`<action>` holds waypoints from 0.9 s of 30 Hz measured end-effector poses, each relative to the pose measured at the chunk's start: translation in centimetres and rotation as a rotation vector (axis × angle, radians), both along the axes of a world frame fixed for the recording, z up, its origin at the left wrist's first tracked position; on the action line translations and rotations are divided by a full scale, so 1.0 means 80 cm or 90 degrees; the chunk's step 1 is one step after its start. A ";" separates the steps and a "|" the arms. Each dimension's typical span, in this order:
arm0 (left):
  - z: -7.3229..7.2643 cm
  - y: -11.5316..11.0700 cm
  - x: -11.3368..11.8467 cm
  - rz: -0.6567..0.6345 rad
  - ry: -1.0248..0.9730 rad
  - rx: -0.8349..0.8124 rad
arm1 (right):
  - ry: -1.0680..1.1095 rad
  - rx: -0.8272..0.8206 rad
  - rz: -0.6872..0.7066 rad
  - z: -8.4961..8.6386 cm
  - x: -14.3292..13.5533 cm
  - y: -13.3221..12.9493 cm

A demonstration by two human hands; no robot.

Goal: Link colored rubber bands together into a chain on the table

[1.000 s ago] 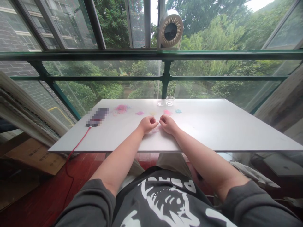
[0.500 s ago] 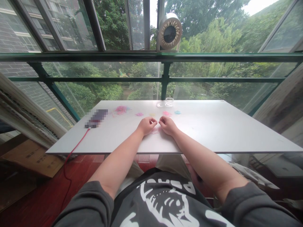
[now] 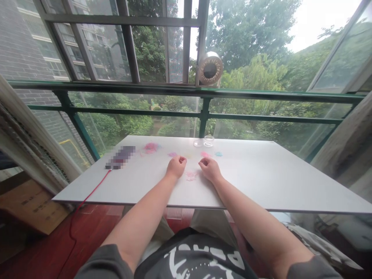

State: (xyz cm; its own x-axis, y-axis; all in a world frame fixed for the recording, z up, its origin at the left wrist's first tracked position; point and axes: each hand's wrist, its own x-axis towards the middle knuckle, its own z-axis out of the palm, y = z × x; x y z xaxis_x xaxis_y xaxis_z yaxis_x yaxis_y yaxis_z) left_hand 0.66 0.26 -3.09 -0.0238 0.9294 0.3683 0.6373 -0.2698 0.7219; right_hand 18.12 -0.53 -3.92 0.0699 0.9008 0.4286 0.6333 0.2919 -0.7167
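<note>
On the white table, my left hand (image 3: 176, 167) is closed with thumb and fingers pinched together. Opposite it, my right hand (image 3: 209, 167) is curled in a similar pinch, a small gap from the left. Whatever either one holds is too small to make out. Between and just below them lies a loose patch of thin pale pink strands (image 3: 191, 176). Beyond my hands sit small piles of fine pieces: a purple one (image 3: 172, 154), a faint yellow one (image 3: 188, 155), a bright pink one (image 3: 205, 154) and a blue one (image 3: 218, 154).
A larger mixed pink and blue heap (image 3: 151, 147) lies at the back left. Clear round containers (image 3: 208, 142) stand at the far edge. A blurred-out device (image 3: 120, 157) with a red cable (image 3: 94, 188) is at the left. Behind the table runs a green railing (image 3: 139, 112).
My hands have moved apart, uncovering more of the pale pink strands between them. The camera view has tilted up, so the table appears lower.
</note>
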 end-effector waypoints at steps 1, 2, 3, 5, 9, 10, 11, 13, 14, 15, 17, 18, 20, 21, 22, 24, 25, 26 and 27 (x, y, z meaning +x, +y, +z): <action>-0.001 0.000 0.000 -0.006 0.001 -0.005 | 0.001 -0.001 -0.002 0.000 0.000 0.000; -0.001 0.000 0.001 -0.012 0.003 -0.009 | 0.001 -0.002 -0.006 0.000 0.001 0.000; -0.002 0.000 0.001 -0.017 0.006 -0.012 | 0.000 0.000 -0.016 0.000 0.003 0.001; -0.003 -0.001 0.001 -0.026 0.022 -0.021 | -0.012 0.008 -0.058 0.000 0.011 0.006; -0.004 -0.004 0.003 -0.060 0.089 -0.041 | -0.058 0.005 -0.205 -0.001 0.035 0.021; -0.004 -0.005 0.003 -0.078 0.107 -0.041 | -0.076 -0.013 -0.224 -0.001 0.041 0.025; -0.005 -0.006 0.004 -0.094 0.121 -0.038 | -0.092 -0.033 -0.235 0.000 0.045 0.030; -0.005 -0.006 0.004 -0.115 0.140 -0.031 | -0.121 -0.068 -0.238 0.001 0.049 0.038; -0.005 -0.006 0.004 -0.118 0.145 -0.029 | -0.130 -0.080 -0.236 0.001 0.049 0.042; -0.006 -0.006 0.004 -0.118 0.148 -0.028 | -0.136 -0.091 -0.235 0.002 0.048 0.046; -0.006 -0.005 0.004 -0.117 0.153 -0.029 | -0.142 -0.108 -0.236 0.004 0.046 0.052; -0.007 -0.004 0.004 -0.117 0.157 -0.027 | -0.144 -0.116 -0.239 0.005 0.045 0.055; -0.007 -0.004 0.004 -0.118 0.169 -0.021 | -0.151 -0.123 -0.249 0.007 0.044 0.060; -0.007 -0.004 0.004 -0.119 0.174 -0.019 | -0.156 -0.119 -0.254 0.007 0.044 0.063; -0.007 -0.004 0.004 -0.120 0.178 -0.017 | -0.161 -0.112 -0.257 0.007 0.044 0.065; -0.007 -0.004 0.005 -0.121 0.179 -0.019 | -0.167 -0.095 -0.262 0.005 0.045 0.068; -0.007 -0.004 0.005 -0.121 0.177 -0.020 | -0.167 -0.090 -0.262 0.004 0.045 0.069; -0.007 -0.004 0.004 -0.121 0.175 -0.021 | -0.166 -0.086 -0.263 0.003 0.046 0.069; -0.007 -0.004 0.004 -0.120 0.173 -0.022 | -0.165 -0.086 -0.261 0.002 0.046 0.070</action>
State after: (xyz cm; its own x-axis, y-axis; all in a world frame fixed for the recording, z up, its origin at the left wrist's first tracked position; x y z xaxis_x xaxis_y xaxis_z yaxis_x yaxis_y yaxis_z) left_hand 1.01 -0.05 -3.67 0.2453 0.9200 0.3056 0.7489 -0.3800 0.5429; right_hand 21.83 5.04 -3.78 0.3359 0.8704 0.3601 0.8385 -0.1021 -0.5353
